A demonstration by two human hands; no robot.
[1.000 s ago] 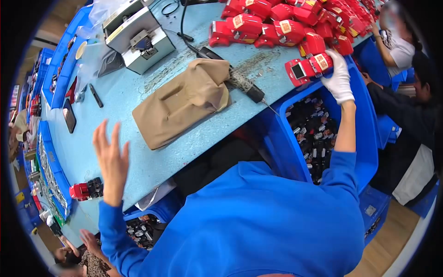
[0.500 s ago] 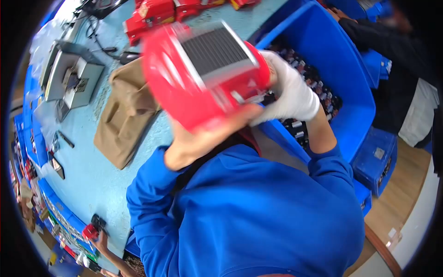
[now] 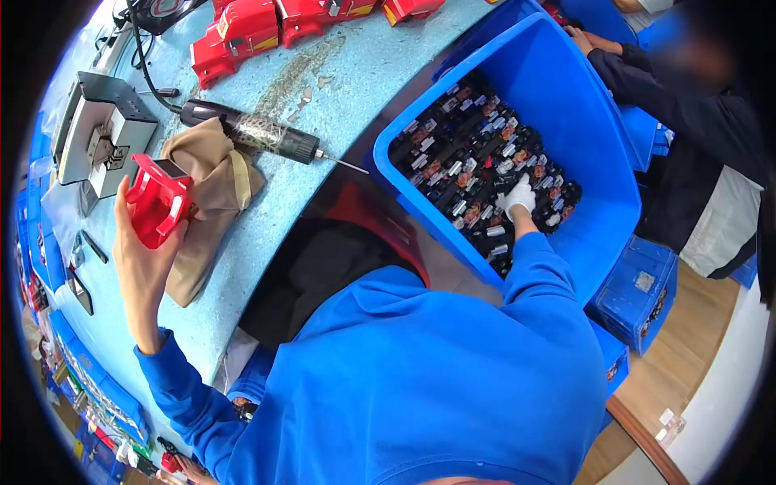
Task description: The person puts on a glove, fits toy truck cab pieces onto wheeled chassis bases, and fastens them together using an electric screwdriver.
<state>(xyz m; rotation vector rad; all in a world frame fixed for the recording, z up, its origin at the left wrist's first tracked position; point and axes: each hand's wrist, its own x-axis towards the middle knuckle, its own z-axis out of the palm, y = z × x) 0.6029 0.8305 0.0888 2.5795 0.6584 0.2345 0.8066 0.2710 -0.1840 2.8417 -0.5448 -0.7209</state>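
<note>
My bare left hand (image 3: 143,255) holds a red toy truck body (image 3: 160,202), its hollow inside facing up, over the table beside the brown cloth (image 3: 212,182). My right hand (image 3: 517,196), in a white glove, reaches down into a large blue bin (image 3: 586,174) and touches the dark toy parts (image 3: 461,153) heaped there. Its fingers are too small to read clearly. An electric screwdriver (image 3: 267,135) lies across the cloth's top end, its bit pointing over the table edge.
Several red truck bodies (image 3: 234,39) lie at the table's far side. A metal fixture (image 3: 105,141) stands at the left. Blue trays (image 3: 97,376) line the left edge. A co-worker's dark sleeve (image 3: 647,89) is beyond the bin; another person's hand is at bottom left.
The red body, earlier picked up by my gloved right hand and then between both hands, is now in my left hand alone, over the table. My right hand has gone down into the bin.
</note>
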